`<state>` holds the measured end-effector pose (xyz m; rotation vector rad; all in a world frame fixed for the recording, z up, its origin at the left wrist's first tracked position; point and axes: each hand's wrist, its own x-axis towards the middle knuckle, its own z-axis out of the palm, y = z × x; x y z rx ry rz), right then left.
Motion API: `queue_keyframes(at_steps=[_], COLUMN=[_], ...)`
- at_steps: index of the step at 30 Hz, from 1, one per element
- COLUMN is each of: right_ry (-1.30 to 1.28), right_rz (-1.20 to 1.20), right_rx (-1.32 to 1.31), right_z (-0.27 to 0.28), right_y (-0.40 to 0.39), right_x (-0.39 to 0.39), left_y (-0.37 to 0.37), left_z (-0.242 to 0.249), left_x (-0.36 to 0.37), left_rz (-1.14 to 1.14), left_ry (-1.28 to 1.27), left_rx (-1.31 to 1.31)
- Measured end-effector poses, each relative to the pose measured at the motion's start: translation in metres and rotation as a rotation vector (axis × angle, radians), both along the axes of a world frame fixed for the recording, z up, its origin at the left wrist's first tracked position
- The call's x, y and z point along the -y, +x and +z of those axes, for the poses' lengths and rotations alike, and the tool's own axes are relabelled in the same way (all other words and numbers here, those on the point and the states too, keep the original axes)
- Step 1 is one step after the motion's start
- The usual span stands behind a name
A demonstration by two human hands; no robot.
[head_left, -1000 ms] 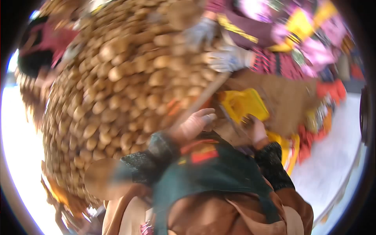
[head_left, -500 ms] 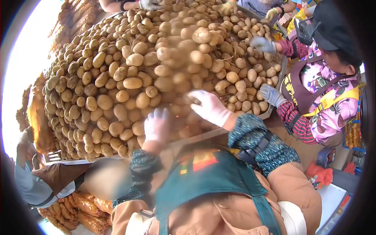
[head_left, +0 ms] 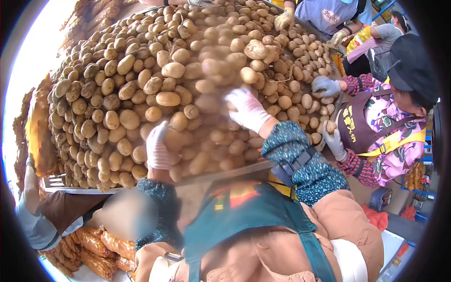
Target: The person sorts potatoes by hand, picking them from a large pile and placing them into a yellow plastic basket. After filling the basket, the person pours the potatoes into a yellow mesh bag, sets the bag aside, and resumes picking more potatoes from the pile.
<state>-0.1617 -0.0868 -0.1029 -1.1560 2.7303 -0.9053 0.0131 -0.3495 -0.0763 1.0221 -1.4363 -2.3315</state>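
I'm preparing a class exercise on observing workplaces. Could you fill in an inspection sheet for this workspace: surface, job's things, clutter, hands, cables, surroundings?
Surface: mostly hidden under potatoes; a metal edge shows at the near side.
Job's things: a broad pile of potatoes, mixed in size; a hazy patch blurs its middle.
Clutter: a red item off to the right; its kind is unclear.
Hands: gloved left hand and right hand at the pile; grip unclear in both.
Cables: nothing seen.
Surroundings: filled orange-brown bags at lower left; a co-worker in a black cap at right, one gloved hand holding a potato; other people around the pile.
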Motion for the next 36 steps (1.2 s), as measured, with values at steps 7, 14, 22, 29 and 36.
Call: queue_keyframes(at_steps=[7,14,22,29,36], right_ry=[0.165,0.567,0.491,-0.58,-1.358], right_rz=[-0.203,0.002,-0.126,-0.572,-0.446], right_rx=[0.123,-0.385,-0.243,0.672,1.212], right_z=[0.015,-0.013,0.008,-0.016,-0.011], right_y=[0.017,0.028,0.016,0.042,0.043], right_x=[-0.031,0.028,-0.01,-0.098,-0.111], left_y=[-0.04,-0.048,-0.025,-0.015,-0.047], left_z=[0.018,0.018,0.021,0.005,0.002], left_x=[-0.028,-0.022,0.001,-0.019,-0.04], left_rz=[-0.699,-0.716,-0.415,-0.294,-0.335], left_ry=[-1.523,-1.435,-0.038,0.818,0.927], left_rx=[0.487,0.499,-0.113,-0.099,-0.146])
